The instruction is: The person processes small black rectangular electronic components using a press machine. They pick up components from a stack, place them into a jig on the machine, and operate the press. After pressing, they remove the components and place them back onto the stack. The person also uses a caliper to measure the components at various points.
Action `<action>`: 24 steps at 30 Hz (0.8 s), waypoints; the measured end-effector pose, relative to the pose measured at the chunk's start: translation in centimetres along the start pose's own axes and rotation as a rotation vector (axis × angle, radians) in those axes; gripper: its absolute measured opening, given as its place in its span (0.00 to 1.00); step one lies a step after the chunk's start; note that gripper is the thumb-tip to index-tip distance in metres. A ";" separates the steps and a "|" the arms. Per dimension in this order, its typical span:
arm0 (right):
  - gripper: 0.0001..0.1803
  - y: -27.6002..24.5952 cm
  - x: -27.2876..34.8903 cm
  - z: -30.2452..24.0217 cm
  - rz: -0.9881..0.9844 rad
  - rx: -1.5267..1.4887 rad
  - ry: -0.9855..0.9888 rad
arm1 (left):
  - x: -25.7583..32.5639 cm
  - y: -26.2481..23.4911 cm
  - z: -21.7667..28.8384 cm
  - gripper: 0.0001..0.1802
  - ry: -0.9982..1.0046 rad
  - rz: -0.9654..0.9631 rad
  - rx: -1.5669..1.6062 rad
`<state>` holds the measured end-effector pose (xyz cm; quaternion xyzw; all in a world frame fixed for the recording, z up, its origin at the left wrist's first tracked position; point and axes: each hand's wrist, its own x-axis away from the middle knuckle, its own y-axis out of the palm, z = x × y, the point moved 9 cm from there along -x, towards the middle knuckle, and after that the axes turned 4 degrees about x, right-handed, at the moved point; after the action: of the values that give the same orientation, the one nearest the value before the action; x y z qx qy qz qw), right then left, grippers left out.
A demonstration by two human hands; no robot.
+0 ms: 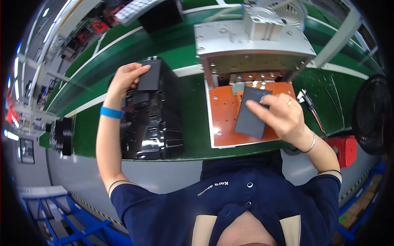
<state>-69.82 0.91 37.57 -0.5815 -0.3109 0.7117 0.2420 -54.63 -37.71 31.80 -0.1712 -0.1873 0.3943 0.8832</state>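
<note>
At the far end of a black glossy bin [172, 123], my left hand [128, 77] pinches the edge of a dark grey flat rectangular panel [150, 78]. Other shiny black pieces lie in the bin below it. My right hand [283, 116] grips a second dark grey panel [251, 119], thumb and fingers closed on its right side. That panel is tilted over the orange base plate [223, 125] of a metal press [254, 43]. Whether it touches the plate I cannot tell. A small pale green block [237, 88] shows behind the panel's upper left corner.
The press's thick upper plate overhangs the back of the orange base. A caliper-like metal tool [314, 110] lies to the right on the green bench [193, 135]. Farther right are a red object [344, 151] and a round black fan-like thing [371, 115].
</note>
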 end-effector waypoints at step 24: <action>0.15 5.6 2.3 5.0 -0.237 -0.146 0.372 | 18.8 26.1 8.0 0.40 0.935 -0.352 -0.523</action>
<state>-75.11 -2.16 32.63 -0.6780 -0.3780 0.5345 0.3342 -63.18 -5.72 30.67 -0.5070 0.1070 0.0635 0.8529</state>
